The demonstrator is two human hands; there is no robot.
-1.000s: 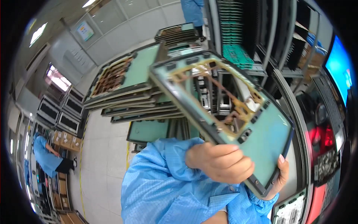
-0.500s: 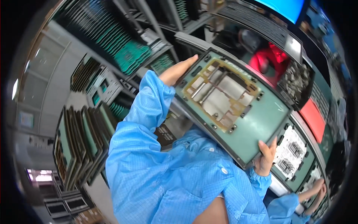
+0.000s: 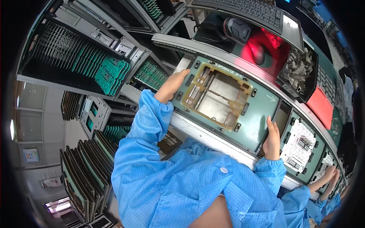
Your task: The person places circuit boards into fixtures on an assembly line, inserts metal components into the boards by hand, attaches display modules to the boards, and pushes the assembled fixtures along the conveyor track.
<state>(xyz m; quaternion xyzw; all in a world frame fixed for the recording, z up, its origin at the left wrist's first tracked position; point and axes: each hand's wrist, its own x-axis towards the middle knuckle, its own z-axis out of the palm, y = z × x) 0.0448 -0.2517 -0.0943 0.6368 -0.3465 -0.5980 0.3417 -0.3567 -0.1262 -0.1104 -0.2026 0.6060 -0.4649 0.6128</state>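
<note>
A green rectangular circuit-board carrier [image 3: 258, 123] lies level over the conveyor rails in front of me. A tan frame [image 3: 238, 74] surrounds the openings in its left part, through which a shiny metal surface and a screw-like rod show. Small black clips sit around that frame. At the carrier's left end, my left hand [image 3: 172, 86] grips the edge, with some fingers hidden. My right hand [image 3: 271, 140] holds the right end, its thumb side along the edge. Both hands are closed on the carrier.
Right of it, another green carrier [image 3: 318, 146] bears a white circuit board [image 3: 299, 144]. Beyond the rail are a scanner [image 3: 236, 31] in red light, a black bin [image 3: 298, 70] of metal parts and a red tray [image 3: 318, 110]. Racked green boards [image 3: 110, 76] and stacked carriers [image 3: 89, 171] stand left. A co-worker's hands [image 3: 329, 176] are at lower right.
The carrier has gone from tilted and raised near my body to level on the conveyor rails. Both hands have moved with it, and my view has shifted.
</note>
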